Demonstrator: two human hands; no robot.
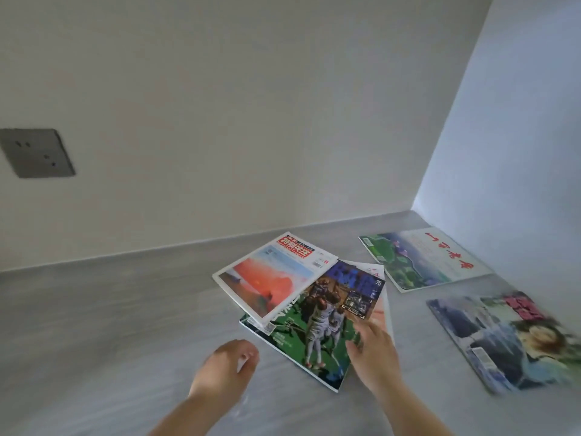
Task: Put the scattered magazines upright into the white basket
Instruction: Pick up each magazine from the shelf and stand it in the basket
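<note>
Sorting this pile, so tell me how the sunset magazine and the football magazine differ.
The sunset magazine lies on top; the football magazine lies partly under it. The sunset magazine has a white border and an orange picture; the football magazine is mostly green and blue. Both lie flat, face up.

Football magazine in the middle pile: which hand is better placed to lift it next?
Right, probably. The right hand lies on the football magazine at its right edge; the left hand hangs over the grey surface beside it, touching nothing.
</note>
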